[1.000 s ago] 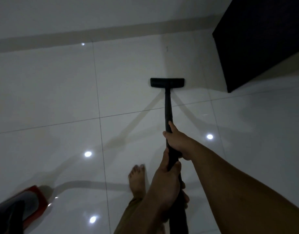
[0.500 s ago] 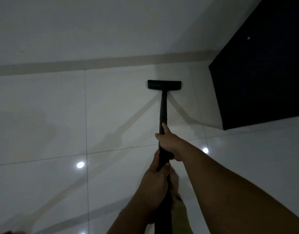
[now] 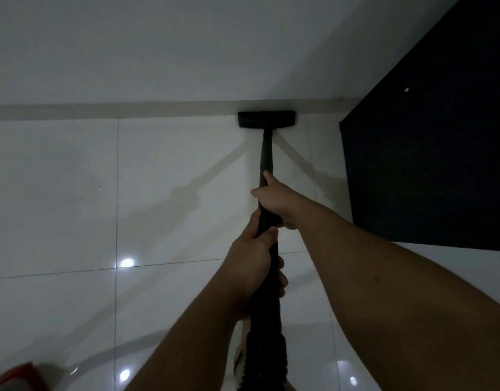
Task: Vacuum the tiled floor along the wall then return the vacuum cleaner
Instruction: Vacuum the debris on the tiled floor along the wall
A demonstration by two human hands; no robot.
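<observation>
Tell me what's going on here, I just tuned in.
A person is vacuuming a glossy tiled floor. Both hands grip the black vacuum wand: the right hand further down it, the left hand nearer the body, above the ribbed hose. The floor nozzle sits right at the skirting along the wall, left of a dark cabinet. A red part, likely the vacuum body, shows at the bottom left.

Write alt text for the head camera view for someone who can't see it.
Both hands grip a black vacuum wand, right hand ahead of left hand, pressing its floor nozzle against the skirting of a white wall. Glossy tiles reflect lights; dark furniture stands right.
</observation>
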